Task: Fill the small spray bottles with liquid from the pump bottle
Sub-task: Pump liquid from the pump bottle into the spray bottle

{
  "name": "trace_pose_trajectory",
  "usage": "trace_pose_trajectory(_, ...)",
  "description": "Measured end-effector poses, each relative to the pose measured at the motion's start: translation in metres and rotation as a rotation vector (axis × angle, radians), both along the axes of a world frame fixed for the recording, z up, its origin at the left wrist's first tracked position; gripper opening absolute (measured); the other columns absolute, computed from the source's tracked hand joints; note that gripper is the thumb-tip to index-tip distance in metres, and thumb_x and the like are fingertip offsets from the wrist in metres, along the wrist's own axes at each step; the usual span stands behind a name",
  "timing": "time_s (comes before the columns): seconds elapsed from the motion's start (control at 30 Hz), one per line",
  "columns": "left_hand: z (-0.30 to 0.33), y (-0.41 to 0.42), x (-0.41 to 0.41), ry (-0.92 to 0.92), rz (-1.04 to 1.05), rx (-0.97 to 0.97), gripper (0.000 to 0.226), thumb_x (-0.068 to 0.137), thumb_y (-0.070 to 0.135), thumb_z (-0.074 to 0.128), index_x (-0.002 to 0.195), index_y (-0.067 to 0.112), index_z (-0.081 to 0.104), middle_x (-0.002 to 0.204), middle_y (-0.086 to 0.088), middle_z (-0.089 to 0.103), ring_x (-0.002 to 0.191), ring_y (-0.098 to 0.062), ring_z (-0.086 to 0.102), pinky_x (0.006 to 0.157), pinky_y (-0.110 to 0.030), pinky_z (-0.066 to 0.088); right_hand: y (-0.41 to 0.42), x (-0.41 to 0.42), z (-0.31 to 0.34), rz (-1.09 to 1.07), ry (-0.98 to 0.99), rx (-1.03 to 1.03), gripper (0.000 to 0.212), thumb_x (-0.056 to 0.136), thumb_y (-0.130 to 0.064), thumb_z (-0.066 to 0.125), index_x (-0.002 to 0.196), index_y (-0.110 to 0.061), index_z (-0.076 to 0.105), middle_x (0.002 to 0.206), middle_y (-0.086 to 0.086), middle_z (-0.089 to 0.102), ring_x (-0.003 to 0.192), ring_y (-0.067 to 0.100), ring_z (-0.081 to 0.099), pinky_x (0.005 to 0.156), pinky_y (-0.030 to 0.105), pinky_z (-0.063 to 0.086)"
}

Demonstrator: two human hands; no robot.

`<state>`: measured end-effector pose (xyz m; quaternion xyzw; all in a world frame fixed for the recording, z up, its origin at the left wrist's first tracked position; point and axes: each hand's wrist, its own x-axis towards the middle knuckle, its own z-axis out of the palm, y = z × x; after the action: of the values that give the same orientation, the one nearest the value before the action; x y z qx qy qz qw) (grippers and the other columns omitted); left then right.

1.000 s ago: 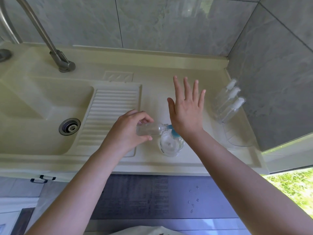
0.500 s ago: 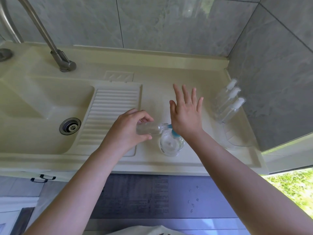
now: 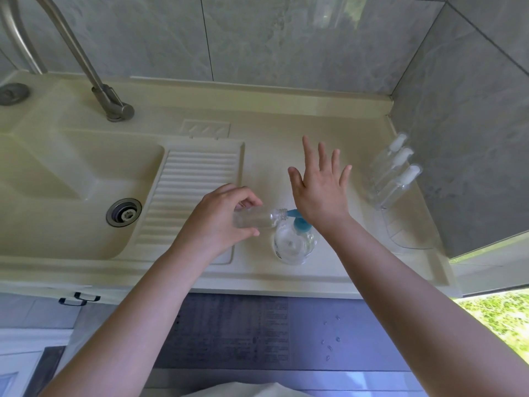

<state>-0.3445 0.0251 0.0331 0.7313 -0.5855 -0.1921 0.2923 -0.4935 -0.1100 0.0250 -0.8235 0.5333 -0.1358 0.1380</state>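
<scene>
Centrally, a left hand [image 3: 217, 222] grips a small clear uncapped bottle [image 3: 256, 218] sideways, its mouth at the blue spout of a pump bottle [image 3: 294, 245] standing on the counter [image 3: 266, 133]. The right hand [image 3: 320, 193], fingers spread flat, presses the pump.

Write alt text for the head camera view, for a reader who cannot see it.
A left hand holds a small clear bottle sideways, its open neck at the blue nozzle of a pump bottle, while the heel of the open right hand rests on the pump. Three capped spray bottles stand by the right wall on a cream sink counter.
</scene>
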Motion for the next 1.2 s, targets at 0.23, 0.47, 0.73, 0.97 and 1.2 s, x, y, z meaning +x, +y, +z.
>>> trace_pose_trajectory(0.23,0.0,0.0,-0.003,0.001,0.001,-0.003,0.045,0.062,0.018,0.092,0.1,0.028,0.07,0.094,0.021,0.057,0.09,0.009,0.054,0.077,0.002,0.033,0.002,-0.001,-0.005,0.014,0.007,0.047,0.059,0.106,-0.04,0.028,0.159,-0.03,0.003,0.167,0.009,0.005,0.152,0.037,-0.006,0.12,0.058,-0.004)
trace_pose_trajectory(0.47,0.001,-0.002,-0.005,0.009,-0.002,-0.008,0.046,0.061,0.018,0.092,0.1,0.027,0.07,0.096,0.017,0.06,0.089,0.009,0.054,0.077,0.003,0.032,0.007,0.0,-0.007,0.03,0.001,0.001,0.056,0.106,-0.035,0.029,0.159,-0.03,0.01,0.166,0.008,0.011,0.152,0.037,-0.002,0.12,0.06,0.0)
trace_pose_trajectory(0.73,-0.001,-0.003,-0.005,0.004,0.006,0.015,0.045,0.062,0.021,0.091,0.1,0.03,0.069,0.097,0.018,0.06,0.092,0.002,0.056,0.076,-0.001,0.034,0.005,0.0,-0.004,0.036,-0.004,0.026,0.056,0.107,-0.031,0.028,0.159,-0.031,0.006,0.166,0.01,0.01,0.152,0.038,-0.002,0.12,0.06,-0.001)
trace_pose_trajectory(0.97,0.001,-0.004,-0.006,0.003,0.005,0.017,0.046,0.061,0.02,0.092,0.101,0.03,0.069,0.099,0.016,0.06,0.091,0.0,0.056,0.076,-0.003,0.037,0.001,0.001,0.001,0.025,-0.056,0.011,0.058,0.107,-0.029,0.03,0.159,-0.027,0.003,0.165,0.011,0.01,0.152,0.039,-0.001,0.119,0.059,0.0)
trace_pose_trajectory(1.2,0.003,-0.003,-0.005,-0.001,-0.001,0.028,0.046,0.063,0.02,0.091,0.102,0.03,0.069,0.101,0.016,0.06,0.093,-0.002,0.056,0.079,-0.006,0.038,0.006,-0.002,-0.008,0.027,-0.054,0.056,0.057,0.107,-0.03,0.029,0.159,-0.028,0.006,0.166,0.01,0.011,0.152,0.038,-0.002,0.12,0.059,0.0)
